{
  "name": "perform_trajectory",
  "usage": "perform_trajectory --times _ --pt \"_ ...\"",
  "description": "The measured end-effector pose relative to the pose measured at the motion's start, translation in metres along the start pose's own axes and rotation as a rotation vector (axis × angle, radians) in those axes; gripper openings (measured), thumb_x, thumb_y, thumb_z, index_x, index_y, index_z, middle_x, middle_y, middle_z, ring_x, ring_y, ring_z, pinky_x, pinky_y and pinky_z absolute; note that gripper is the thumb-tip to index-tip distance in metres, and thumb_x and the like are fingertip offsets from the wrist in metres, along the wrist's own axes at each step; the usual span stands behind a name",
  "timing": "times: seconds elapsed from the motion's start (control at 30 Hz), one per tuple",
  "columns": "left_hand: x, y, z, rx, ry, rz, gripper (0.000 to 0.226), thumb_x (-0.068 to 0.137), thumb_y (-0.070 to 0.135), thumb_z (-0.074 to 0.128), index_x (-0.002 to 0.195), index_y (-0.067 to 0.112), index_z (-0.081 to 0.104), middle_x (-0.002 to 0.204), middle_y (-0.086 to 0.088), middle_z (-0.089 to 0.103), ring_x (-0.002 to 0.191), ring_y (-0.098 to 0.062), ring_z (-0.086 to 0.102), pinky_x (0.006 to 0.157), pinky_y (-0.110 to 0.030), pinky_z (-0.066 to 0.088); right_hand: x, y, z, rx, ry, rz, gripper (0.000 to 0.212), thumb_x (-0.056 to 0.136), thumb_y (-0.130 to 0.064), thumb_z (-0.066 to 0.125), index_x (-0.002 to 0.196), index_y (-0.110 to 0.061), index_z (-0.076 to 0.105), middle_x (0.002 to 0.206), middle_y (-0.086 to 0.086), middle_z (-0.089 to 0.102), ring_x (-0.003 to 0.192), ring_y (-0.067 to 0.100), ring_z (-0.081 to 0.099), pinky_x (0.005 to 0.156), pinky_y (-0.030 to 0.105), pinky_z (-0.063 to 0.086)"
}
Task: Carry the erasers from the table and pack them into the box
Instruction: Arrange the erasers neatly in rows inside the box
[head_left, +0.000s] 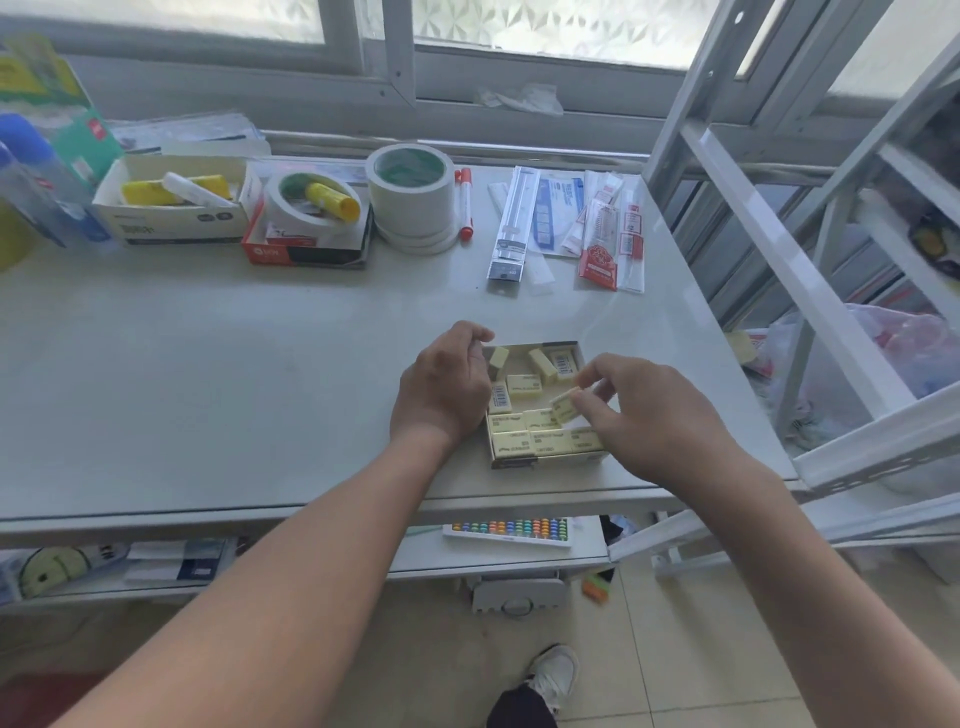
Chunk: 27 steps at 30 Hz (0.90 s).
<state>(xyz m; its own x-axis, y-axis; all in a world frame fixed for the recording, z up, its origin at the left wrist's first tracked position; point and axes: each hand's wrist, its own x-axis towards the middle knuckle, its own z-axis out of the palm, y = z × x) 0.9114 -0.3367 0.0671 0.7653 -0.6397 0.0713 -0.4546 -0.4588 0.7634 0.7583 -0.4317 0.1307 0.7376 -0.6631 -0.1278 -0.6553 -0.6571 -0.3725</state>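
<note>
A small open box (540, 461) sits near the front right of the white table (208, 364). Several pale yellow erasers fill it: a neat row (524, 441) lies flat along the near side, and loose ones (543, 364) lie jumbled at the far end. My right hand (649, 415) pinches one eraser (565, 406) tilted just above the middle of the box. My left hand (447, 387) curls against the box's left side, its fingertips at the far left corner; the box's left wall is hidden behind it.
At the back stand tape rolls (413, 195), a red marker (465, 205), two open cartons of glue sticks (176, 200), and packaged stationery (566, 223). A white metal rack (831, 260) rises on the right. Below the table edge is a shelf with an abacus (511, 530).
</note>
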Motion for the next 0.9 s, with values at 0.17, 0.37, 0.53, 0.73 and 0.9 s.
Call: perform_trajectory --times 0.17,0.37,0.53,0.73,0.9 --pt "-0.001 0.001 -0.001 0.006 -0.005 0.001 0.027 0.097 0.018 0.038 0.112 0.020 0.060 0.111 -0.003 0.067 0.102 -0.026 0.059 0.077 -0.029 0.039 0.003 0.002 -0.003 -0.133 -0.081 0.028 0.015 0.091 -0.041 0.055 0.095 -0.030 0.064 0.107 0.001 0.043 0.078 0.021 0.057 0.067 0.032 0.043" --pt "-0.001 0.001 -0.001 0.003 -0.003 0.004 0.027 0.097 0.019 0.037 0.112 0.021 0.060 0.111 -0.003 0.067 0.101 -0.025 0.060 0.079 -0.031 0.043 0.012 -0.002 -0.005 -0.166 -0.162 -0.006 0.015 0.090 -0.038 0.058 0.098 -0.032 0.068 0.107 0.002 0.040 0.085 0.023 0.058 0.075 0.032 0.047" --pt "0.000 0.001 -0.001 0.004 -0.002 0.003 0.027 0.097 0.019 0.038 0.111 0.021 0.060 0.110 -0.002 0.068 0.101 -0.026 0.060 0.080 -0.032 0.043 0.029 -0.004 -0.014 -0.104 -0.301 -0.022 0.011 0.084 -0.029 0.068 0.093 -0.025 0.074 0.090 -0.007 0.047 0.082 0.014 0.055 0.069 0.025 0.040" --pt "0.000 0.001 -0.002 0.001 -0.003 0.005 0.027 0.097 0.018 0.038 0.112 0.020 0.060 0.110 -0.002 0.068 0.101 -0.025 0.060 0.079 -0.031 0.042 0.052 0.004 -0.012 -0.059 -0.066 -0.061 0.045 0.069 -0.043 0.079 0.110 -0.033 0.064 0.097 -0.002 0.052 0.092 0.014 0.057 0.070 0.032 0.047" --pt "0.000 0.000 -0.001 0.009 -0.003 0.011 0.027 0.097 0.018 0.037 0.112 0.020 0.060 0.109 -0.002 0.068 0.101 -0.025 0.059 0.079 -0.032 0.043 0.057 0.005 0.001 -0.176 0.030 -0.120 0.059 0.068 -0.047 0.079 0.122 -0.031 0.058 0.104 0.000 0.049 0.102 0.020 0.053 0.074 0.034 0.043"
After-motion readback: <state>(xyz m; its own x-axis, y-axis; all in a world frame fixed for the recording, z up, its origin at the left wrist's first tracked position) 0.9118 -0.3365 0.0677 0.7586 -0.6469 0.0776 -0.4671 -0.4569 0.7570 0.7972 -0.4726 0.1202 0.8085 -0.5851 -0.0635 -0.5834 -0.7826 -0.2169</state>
